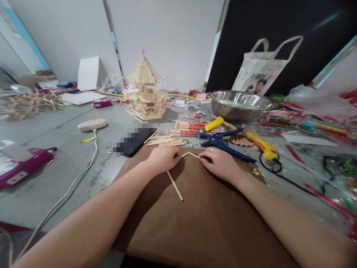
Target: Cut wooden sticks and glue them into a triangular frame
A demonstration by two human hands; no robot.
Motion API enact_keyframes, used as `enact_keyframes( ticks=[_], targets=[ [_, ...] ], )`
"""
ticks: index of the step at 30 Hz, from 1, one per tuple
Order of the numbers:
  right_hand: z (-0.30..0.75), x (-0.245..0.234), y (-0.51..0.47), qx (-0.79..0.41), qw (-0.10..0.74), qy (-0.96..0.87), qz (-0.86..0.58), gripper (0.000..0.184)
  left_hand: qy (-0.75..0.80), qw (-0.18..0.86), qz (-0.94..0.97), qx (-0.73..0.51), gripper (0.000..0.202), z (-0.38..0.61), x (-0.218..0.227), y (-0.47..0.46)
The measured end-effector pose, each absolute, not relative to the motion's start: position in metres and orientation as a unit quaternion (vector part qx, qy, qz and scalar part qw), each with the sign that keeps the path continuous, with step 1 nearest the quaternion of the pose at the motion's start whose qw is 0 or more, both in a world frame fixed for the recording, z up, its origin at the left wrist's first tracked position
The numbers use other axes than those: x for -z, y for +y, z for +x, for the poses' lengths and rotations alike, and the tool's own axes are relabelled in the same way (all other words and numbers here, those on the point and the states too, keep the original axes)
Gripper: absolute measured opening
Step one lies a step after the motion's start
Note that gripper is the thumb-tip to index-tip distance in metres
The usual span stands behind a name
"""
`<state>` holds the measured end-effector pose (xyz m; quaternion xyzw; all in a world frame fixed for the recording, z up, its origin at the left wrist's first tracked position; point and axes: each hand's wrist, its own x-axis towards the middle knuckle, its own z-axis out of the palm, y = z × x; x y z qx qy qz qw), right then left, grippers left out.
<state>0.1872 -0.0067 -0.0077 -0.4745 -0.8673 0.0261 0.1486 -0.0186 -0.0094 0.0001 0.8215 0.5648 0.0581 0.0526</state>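
My left hand (pixel 166 158) pinches a thin wooden stick (pixel 184 155) between thumb and fingers. My right hand (pixel 220 162), wearing a ring, grips the outer end of another short wooden stick (pixel 194 155). The two sticks meet tip to tip in a shallow peak above the brown sheet (pixel 212 223). From under my left hand a longer stick (pixel 175 187) slants down towards me; whether the hand holds it is hidden. Loose sticks (pixel 167 141) lie just beyond my left hand. Blue-handled cutting pliers (pixel 223 143) lie beyond my right hand.
A stick-built pagoda model (pixel 146 93) stands at the back. A dark phone (pixel 139 141) lies left of the sticks. To the right are a yellow-handled knife (pixel 214 124), a yellow glue gun (pixel 264 147) with a black cord, and a steel basin (pixel 242 106). A white cable (pixel 80 175) crosses the left floor.
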Motion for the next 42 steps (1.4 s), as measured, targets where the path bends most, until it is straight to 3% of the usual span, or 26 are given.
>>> enact_keyframes(
  ticks=[42],
  targets=[
    [0.1845, 0.01, -0.0075, -0.018, 0.15, -0.873, -0.463, 0.022, 0.548, 0.052, 0.832, -0.071, 0.018, -0.0182, -0.0008, -0.0107]
  ],
)
